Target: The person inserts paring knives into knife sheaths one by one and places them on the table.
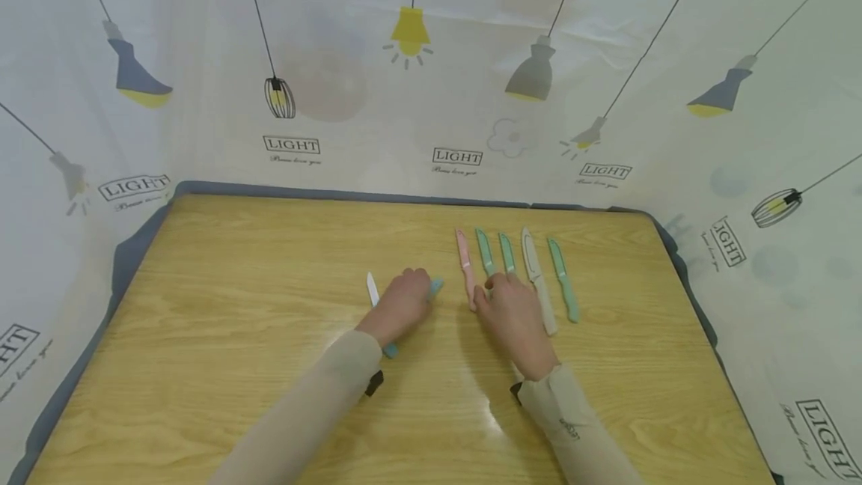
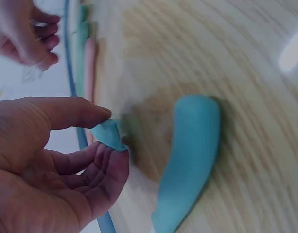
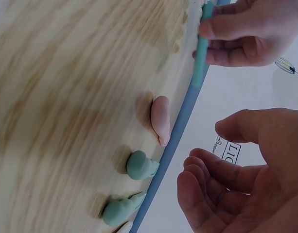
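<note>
My left hand [image 1: 402, 299] pinches a light blue blade cover [image 3: 201, 56] between thumb and fingers, above the table. The cover's tip pokes out at the right of this hand in the head view. Below it lies a bare knife with a white blade [image 1: 373, 287] and a blue handle [image 2: 191, 155]; the left wrist hides its middle in the head view. My right hand [image 1: 515, 320] hovers over the handles of a row of knives, fingers loosely bent and holding nothing. Nearest to it are a pink knife [image 1: 465, 257] and a green knife [image 1: 485, 248].
Another green knife [image 1: 506, 249], a white knife [image 1: 532, 257] and a third green knife [image 1: 564, 283] continue the row to the right, blades covered and pointing away. The wooden table [image 1: 236, 275] meets a printed cloth wall [image 1: 377, 133] at its back and sides.
</note>
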`<state>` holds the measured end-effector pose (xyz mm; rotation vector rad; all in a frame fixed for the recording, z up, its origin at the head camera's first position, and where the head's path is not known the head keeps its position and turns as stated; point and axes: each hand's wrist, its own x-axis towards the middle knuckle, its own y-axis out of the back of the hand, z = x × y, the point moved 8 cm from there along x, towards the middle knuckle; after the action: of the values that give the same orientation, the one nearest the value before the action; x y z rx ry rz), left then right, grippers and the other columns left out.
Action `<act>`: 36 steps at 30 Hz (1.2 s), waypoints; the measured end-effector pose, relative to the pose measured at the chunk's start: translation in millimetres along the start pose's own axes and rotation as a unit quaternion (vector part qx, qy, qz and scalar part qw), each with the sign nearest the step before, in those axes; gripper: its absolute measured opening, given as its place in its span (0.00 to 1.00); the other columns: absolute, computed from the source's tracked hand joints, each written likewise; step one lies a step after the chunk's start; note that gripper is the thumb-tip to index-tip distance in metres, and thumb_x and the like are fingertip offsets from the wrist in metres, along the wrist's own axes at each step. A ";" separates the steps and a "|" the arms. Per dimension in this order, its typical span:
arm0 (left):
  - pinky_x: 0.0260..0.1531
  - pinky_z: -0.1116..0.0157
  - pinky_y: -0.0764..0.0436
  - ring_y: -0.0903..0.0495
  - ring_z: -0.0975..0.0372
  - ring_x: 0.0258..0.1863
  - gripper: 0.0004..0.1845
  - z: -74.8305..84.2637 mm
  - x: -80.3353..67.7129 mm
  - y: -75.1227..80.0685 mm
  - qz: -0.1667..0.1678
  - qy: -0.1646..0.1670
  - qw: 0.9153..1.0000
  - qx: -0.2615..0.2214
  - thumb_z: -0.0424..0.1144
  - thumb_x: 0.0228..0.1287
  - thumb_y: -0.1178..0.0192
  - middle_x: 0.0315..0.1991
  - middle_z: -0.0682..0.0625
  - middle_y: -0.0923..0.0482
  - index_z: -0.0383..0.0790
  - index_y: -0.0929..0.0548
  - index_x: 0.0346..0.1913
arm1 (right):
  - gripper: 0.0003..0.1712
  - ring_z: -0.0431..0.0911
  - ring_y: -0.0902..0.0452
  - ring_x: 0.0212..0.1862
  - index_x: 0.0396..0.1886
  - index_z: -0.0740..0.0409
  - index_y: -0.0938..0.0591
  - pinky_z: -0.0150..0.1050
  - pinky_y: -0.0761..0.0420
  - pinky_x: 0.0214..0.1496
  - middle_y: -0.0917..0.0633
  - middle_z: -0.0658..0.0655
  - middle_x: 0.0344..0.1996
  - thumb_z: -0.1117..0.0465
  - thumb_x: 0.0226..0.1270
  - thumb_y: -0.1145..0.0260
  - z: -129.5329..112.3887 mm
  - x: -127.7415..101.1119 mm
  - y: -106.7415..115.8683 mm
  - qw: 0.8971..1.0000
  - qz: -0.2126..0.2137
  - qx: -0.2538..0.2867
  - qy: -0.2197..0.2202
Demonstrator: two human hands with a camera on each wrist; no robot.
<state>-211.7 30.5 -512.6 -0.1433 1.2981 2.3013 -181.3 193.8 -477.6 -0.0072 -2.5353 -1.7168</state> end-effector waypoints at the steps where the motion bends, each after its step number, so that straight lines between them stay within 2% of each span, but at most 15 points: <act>1: 0.43 0.58 0.16 0.24 0.53 0.40 0.13 -2.0 -0.2 2.6 0.003 0.003 1.000 -0.013 0.34 0.74 0.39 0.43 0.42 0.24 0.29 0.22 0.55 | 0.20 0.49 0.24 0.28 0.44 0.70 0.14 0.44 0.16 0.30 0.16 0.62 0.33 0.53 0.76 0.36 -1.1 -0.1 -1.2 1.000 -0.003 -0.002 0.001; 3: 0.42 0.58 0.16 0.23 0.53 0.41 0.16 -5.0 -1.8 9.4 0.012 0.005 0.999 -0.043 0.33 0.70 0.37 0.46 0.42 0.22 0.30 0.21 0.57 | 0.20 0.49 0.23 0.29 0.44 0.69 0.14 0.44 0.17 0.30 0.16 0.62 0.34 0.53 0.76 0.36 -3.1 -0.6 -3.6 1.000 -0.008 -0.008 0.000; 6: 0.47 0.56 0.15 0.21 0.53 0.46 0.21 -8.6 -5.9 21.9 0.025 0.003 0.995 -0.101 0.36 0.71 0.38 0.51 0.42 0.20 0.32 0.21 0.63 | 0.19 0.50 0.21 0.30 0.43 0.67 0.14 0.44 0.16 0.30 0.15 0.62 0.36 0.53 0.76 0.36 -8.6 -0.7 -5.7 1.000 -0.006 -0.019 0.005; 9: 0.50 0.56 0.15 0.20 0.53 0.52 0.23 -13.7 -13.2 31.0 0.030 -0.012 0.983 -0.181 0.38 0.73 0.38 0.54 0.43 0.19 0.33 0.23 0.66 | 0.18 0.49 0.21 0.29 0.42 0.67 0.14 0.43 0.16 0.28 0.16 0.62 0.34 0.53 0.75 0.35 -14.0 -1.8 -8.8 1.000 -0.006 -0.024 0.009; 11: 0.52 0.54 0.15 0.20 0.51 0.55 0.24 -19.0 -18.4 33.7 0.022 -0.025 0.966 -0.256 0.38 0.74 0.38 0.56 0.42 0.20 0.32 0.25 0.68 | 0.18 0.49 0.21 0.29 0.42 0.67 0.14 0.42 0.16 0.28 0.16 0.61 0.33 0.54 0.75 0.35 -16.8 -2.2 -11.8 1.000 -0.011 -0.018 0.008; 12: 0.54 0.53 0.15 0.20 0.50 0.56 0.25 -21.5 -21.0 34.7 0.017 -0.033 0.955 -0.296 0.38 0.75 0.39 0.57 0.41 0.21 0.32 0.27 0.69 | 0.17 0.49 0.22 0.28 0.42 0.67 0.14 0.42 0.16 0.27 0.16 0.60 0.32 0.54 0.75 0.35 -18.1 -2.5 -13.5 1.000 -0.013 -0.016 0.008; 14: 0.58 0.51 0.17 0.22 0.45 0.60 0.26 -26.7 -25.0 35.1 -0.001 -0.044 0.924 -0.379 0.36 0.77 0.40 0.60 0.38 0.23 0.29 0.30 0.71 | 0.17 0.48 0.22 0.29 0.42 0.67 0.14 0.42 0.16 0.29 0.16 0.59 0.32 0.54 0.74 0.35 -20.9 -3.2 -16.2 1.000 -0.019 -0.009 0.007; 16: 0.62 0.51 0.19 0.24 0.42 0.63 0.27 -32.0 -29.2 34.4 -0.020 -0.052 0.895 -0.443 0.33 0.78 0.42 0.63 0.34 0.24 0.27 0.34 0.73 | 0.17 0.49 0.22 0.29 0.42 0.67 0.14 0.42 0.16 0.29 0.16 0.59 0.32 0.54 0.74 0.35 -24.9 -4.3 -18.6 1.000 -0.020 -0.005 0.013; 19: 0.64 0.55 0.20 0.29 0.38 0.68 0.27 -38.6 -35.8 34.6 -0.036 -0.060 0.855 -0.514 0.30 0.80 0.46 0.65 0.28 0.27 0.25 0.38 0.75 | 0.17 0.48 0.23 0.28 0.42 0.66 0.14 0.42 0.17 0.28 0.16 0.59 0.32 0.54 0.74 0.35 -31.6 -5.7 -21.4 1.000 -0.018 -0.007 0.021; 22: 0.64 0.59 0.20 0.31 0.37 0.70 0.28 -45.1 -42.4 36.0 -0.032 -0.065 0.828 -0.556 0.29 0.81 0.49 0.67 0.24 0.31 0.25 0.41 0.77 | 0.19 0.48 0.23 0.28 0.43 0.65 0.14 0.42 0.18 0.28 0.16 0.60 0.33 0.51 0.75 0.35 -37.2 -6.1 -25.1 0.999 -0.025 -0.006 0.020; 24: 0.64 0.60 0.20 0.29 0.38 0.69 0.28 -50.2 -45.5 37.1 -0.024 -0.064 0.815 -0.576 0.29 0.82 0.51 0.68 0.22 0.33 0.26 0.42 0.78 | 0.20 0.48 0.22 0.29 0.44 0.65 0.14 0.43 0.17 0.29 0.16 0.60 0.34 0.50 0.75 0.35 -40.8 -6.1 -27.5 0.999 -0.033 -0.002 0.017; 27: 0.65 0.59 0.21 0.26 0.43 0.68 0.28 -59.5 -49.0 38.8 -0.006 -0.055 0.801 -0.596 0.29 0.83 0.53 0.69 0.23 0.35 0.28 0.44 0.79 | 0.21 0.51 0.19 0.35 0.46 0.65 0.14 0.45 0.15 0.35 0.15 0.60 0.38 0.49 0.76 0.36 -46.9 -5.3 -30.2 0.999 -0.043 0.003 0.016; 30: 0.66 0.56 0.22 0.25 0.46 0.67 0.28 -72.0 -50.7 39.8 0.015 -0.035 0.783 -0.620 0.28 0.83 0.55 0.69 0.23 0.35 0.28 0.45 0.79 | 0.22 0.53 0.16 0.39 0.46 0.65 0.14 0.47 0.13 0.39 0.14 0.60 0.40 0.48 0.76 0.36 -55.5 -4.6 -30.7 0.999 -0.042 0.000 0.030; 34: 0.66 0.56 0.21 0.24 0.47 0.67 0.27 -91.7 -53.1 41.6 0.053 0.004 0.763 -0.644 0.26 0.82 0.56 0.70 0.25 0.35 0.27 0.44 0.79 | 0.22 0.53 0.16 0.37 0.45 0.66 0.14 0.47 0.13 0.37 0.13 0.60 0.38 0.48 0.76 0.35 -67.2 -4.7 -31.8 0.998 -0.034 -0.004 0.056; 36: 0.64 0.59 0.20 0.22 0.50 0.64 0.27 -100.8 -55.3 42.6 0.072 0.024 0.758 -0.648 0.25 0.81 0.55 0.69 0.26 0.33 0.26 0.43 0.78 | 0.22 0.52 0.16 0.35 0.45 0.66 0.14 0.45 0.14 0.35 0.14 0.60 0.37 0.48 0.76 0.35 -72.6 -5.3 -33.5 0.997 -0.032 -0.005 0.065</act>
<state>-197.7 -91.3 -516.4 -0.5516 -0.5291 2.8821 -173.0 114.2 -482.2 0.1814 -2.4589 -1.6910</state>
